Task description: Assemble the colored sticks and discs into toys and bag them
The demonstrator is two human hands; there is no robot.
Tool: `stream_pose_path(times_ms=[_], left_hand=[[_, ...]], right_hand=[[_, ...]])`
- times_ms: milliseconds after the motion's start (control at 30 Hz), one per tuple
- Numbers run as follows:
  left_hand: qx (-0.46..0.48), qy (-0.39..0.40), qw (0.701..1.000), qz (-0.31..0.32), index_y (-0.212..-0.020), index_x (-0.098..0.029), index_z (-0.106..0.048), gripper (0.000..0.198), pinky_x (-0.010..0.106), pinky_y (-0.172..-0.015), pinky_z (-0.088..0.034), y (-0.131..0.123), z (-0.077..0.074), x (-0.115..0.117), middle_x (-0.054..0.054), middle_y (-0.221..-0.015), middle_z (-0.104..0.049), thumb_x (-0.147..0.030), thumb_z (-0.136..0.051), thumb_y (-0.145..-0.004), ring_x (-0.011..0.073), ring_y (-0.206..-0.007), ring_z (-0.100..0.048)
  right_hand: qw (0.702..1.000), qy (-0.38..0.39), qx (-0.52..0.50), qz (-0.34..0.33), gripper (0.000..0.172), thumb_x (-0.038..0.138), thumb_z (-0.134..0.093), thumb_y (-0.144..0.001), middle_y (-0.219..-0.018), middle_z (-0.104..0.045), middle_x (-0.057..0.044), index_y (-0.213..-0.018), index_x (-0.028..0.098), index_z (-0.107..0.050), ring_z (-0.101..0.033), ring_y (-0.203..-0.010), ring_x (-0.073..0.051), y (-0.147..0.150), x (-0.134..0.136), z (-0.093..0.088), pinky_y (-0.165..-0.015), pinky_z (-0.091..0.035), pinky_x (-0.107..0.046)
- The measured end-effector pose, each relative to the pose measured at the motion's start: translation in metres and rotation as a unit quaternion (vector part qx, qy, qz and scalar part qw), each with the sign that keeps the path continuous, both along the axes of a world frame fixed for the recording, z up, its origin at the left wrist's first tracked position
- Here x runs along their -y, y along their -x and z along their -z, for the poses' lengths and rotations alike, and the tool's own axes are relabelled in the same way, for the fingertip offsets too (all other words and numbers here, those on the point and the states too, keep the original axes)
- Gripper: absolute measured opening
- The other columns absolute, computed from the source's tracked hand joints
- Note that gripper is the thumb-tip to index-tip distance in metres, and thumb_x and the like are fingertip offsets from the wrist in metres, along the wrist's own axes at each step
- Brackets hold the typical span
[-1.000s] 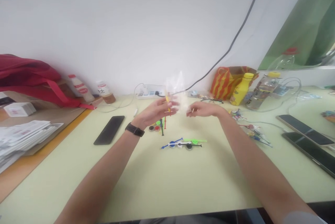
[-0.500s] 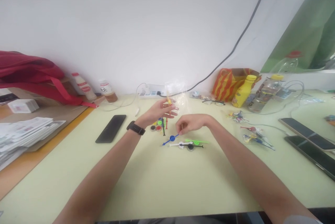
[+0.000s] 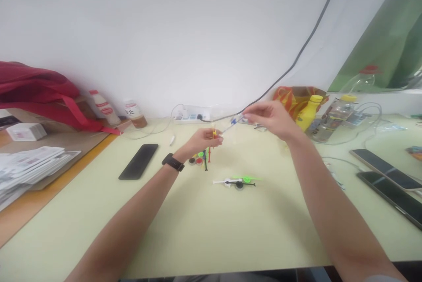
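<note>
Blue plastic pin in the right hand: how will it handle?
The blue plastic pin looks light and fairly stiff, though its thin shaft may snap if bent hard. Pinched at the fingertips of the right hand, it could probably twist or slip easily.

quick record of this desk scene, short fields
left hand: pinches a small yellow piece
right hand: pinches a blue pointer
nearby: white pointer, green pointer, upright black stick
rest: black phone, power strip, yellow bottle, red bag
</note>
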State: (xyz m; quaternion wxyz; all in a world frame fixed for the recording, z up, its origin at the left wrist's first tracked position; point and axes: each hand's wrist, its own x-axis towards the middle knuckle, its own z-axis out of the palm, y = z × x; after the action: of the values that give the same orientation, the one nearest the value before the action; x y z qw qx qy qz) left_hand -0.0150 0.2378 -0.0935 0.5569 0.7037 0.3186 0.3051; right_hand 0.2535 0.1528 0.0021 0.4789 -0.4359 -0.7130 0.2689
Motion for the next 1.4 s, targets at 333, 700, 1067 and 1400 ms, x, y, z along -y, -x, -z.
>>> stream_pose_path(times_ms=[333,700,1067,1400], left_hand=[[-0.046,-0.016,0.995,0.085,-0.116,-0.017,-0.073,0.049,0.039,-0.095,-0.056,-0.012,0.01,0.011,0.013,-0.114,-0.077,-0.044,-0.087,-0.078,0.026,-0.106,-0.072],[-0.044,-0.033,0.993,0.105,-0.112,-0.016,-0.073,0.046,0.037,-0.091,-0.056,-0.015,0.007,0.017,0.013,-0.114,-0.074,-0.043,-0.086,-0.077,0.0244,-0.104,-0.07],[-0.023,-0.015,0.994,0.109,-0.118,-0.017,-0.071,0.049,0.036,-0.087,-0.056,-0.025,0.003,0.029,0.012,-0.114,-0.074,-0.039,-0.086,-0.078,0.023,-0.1,-0.07],[0.021,0.019,0.996,0.088,-0.117,-0.015,-0.071,0.049,0.037,-0.083,-0.055,-0.028,0.009,0.028,0.014,-0.108,-0.075,-0.035,-0.089,-0.076,0.0238,-0.094,-0.072]], right_hand=[[0.988,-0.115,0.022,0.103,0.021,0.04,-0.074,-0.087,-0.089,-0.075,-0.007,-0.096,0.022,-0.079,-0.07,-0.081,-0.023,-0.006,0.006,-0.007,-0.072,-0.057,-0.036],[0.972,-0.143,0.153,0.106,0.015,0.021,-0.064,-0.088,-0.091,-0.077,-0.006,-0.093,0.02,-0.078,-0.069,-0.082,-0.023,-0.003,0.004,-0.001,-0.07,-0.052,-0.032],[0.947,-0.149,0.267,0.097,0.018,0.018,-0.06,-0.089,-0.094,-0.078,-0.005,-0.094,0.022,-0.077,-0.065,-0.087,-0.025,0.016,0.0,0.008,-0.078,-0.048,-0.037],[0.942,-0.174,0.259,0.127,0.025,0.038,-0.053,-0.101,-0.115,-0.071,-0.008,-0.098,0.025,-0.075,-0.058,-0.111,-0.029,0.014,-0.002,0.01,-0.1,-0.041,-0.047]])
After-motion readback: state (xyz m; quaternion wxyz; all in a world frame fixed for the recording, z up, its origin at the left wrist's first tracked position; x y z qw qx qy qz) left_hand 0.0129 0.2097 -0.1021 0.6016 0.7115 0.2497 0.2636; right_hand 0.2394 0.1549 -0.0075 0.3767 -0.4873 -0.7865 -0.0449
